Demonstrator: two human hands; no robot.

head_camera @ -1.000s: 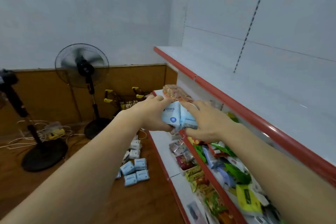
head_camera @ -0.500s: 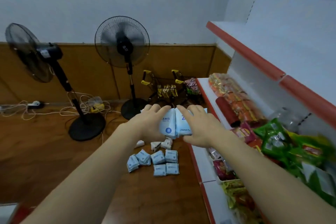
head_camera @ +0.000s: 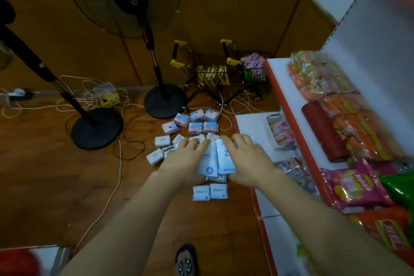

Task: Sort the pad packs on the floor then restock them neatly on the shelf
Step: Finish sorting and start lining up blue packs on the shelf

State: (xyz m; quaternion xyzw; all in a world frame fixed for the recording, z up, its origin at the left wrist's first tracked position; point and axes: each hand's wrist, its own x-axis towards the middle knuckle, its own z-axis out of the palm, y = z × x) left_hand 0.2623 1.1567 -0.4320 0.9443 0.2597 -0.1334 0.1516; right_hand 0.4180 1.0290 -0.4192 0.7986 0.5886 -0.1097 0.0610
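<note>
Two blue-white pad packs held side by side above the floor, beside the bottom shelf.
Soft, light, slick wrap: your left hand and right hand clamp the outer sides, fingers curled over the tops; squeeze evenly.

Pad packs – glossy plastic wrap; floor – smooth polished wood; snack bags shiny foil
</note>
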